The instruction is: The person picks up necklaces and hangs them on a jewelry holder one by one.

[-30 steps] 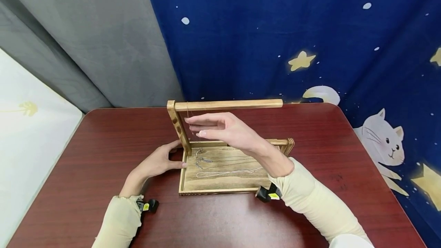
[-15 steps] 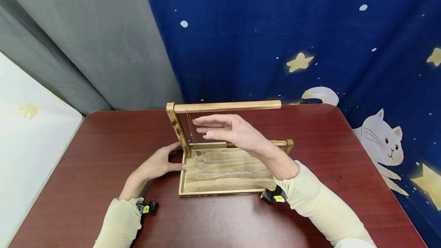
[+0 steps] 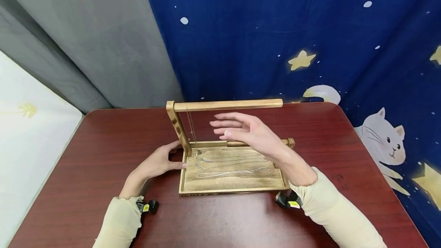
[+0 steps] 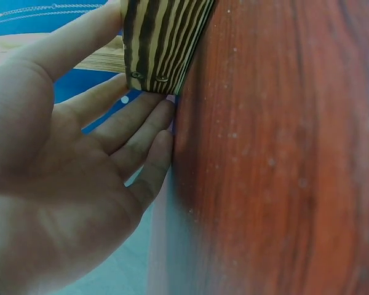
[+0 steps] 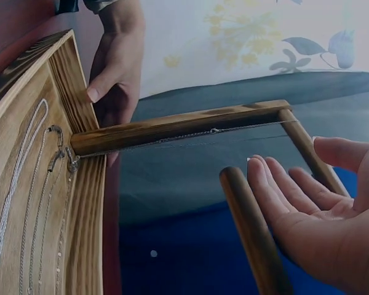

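Note:
A wooden jewelry stand [image 3: 234, 191] has a shallow tray base, a post at its left and a long upper bar [image 3: 227, 105]. Near the post, a thin necklace [image 3: 191, 125] hangs from that bar. More chains lie on the tray floor, among them a silver chain necklace [image 3: 231, 173]. My left hand [image 3: 156, 162] rests against the tray's left end; in the left wrist view its thumb touches the wall and its fingers [image 4: 141, 126] stretch fairly straight by the corner. Holding nothing, my right hand [image 3: 253, 131] hovers above the tray, below the upper bar, fingers loosely extended.
A lower, darker bar [image 3: 237, 144] runs along the tray's back, ending at a striped support [image 3: 291, 142] on the right. The stand sits on a reddish wooden table [image 3: 220, 221]. Behind hang a grey curtain [image 3: 100, 37] and a blue star-patterned curtain [image 3: 248, 33].
My right hand has moved right, away from the hanging necklace, uncovering more of the tray. The necklace stays on the upper bar. My left hand has stayed at the tray's left end.

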Motion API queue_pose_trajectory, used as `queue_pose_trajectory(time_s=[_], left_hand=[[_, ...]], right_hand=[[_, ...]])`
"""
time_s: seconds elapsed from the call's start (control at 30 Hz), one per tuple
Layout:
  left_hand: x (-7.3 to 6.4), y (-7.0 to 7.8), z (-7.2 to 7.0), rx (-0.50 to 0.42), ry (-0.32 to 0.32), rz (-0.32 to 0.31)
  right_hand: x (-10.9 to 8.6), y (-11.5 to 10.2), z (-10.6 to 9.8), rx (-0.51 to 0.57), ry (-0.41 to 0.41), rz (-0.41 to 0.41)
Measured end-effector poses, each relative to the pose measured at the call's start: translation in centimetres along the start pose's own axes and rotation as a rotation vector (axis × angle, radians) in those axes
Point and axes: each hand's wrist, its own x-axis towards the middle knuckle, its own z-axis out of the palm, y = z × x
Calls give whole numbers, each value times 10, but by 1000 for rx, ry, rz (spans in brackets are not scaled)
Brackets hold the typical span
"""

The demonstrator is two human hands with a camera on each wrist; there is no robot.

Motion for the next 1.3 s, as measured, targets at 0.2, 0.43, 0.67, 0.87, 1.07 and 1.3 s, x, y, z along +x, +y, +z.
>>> queue_pose_trajectory(time_s=[0.2, 0.43, 0.67, 0.87, 1.07, 1.3], left_hand=[[1, 2, -1, -20, -4, 2], [2, 2, -1, -8, 3, 2], [4, 4, -3, -8, 5, 0], [4, 6, -3, 0, -13, 3], [1, 8, -3, 23, -12, -11], [-2, 10, -3, 35, -16, -16]], right_hand=[[-14, -7, -2, -3, 40, -34], [-26, -12, -5, -29, 51, -56], [-38, -10, -10, -33, 61, -45], [-50, -3, -13, -37, 81, -31], [-57, 1, -17, -99, 84, -30], [-66, 2, -25, -103, 82, -42]])
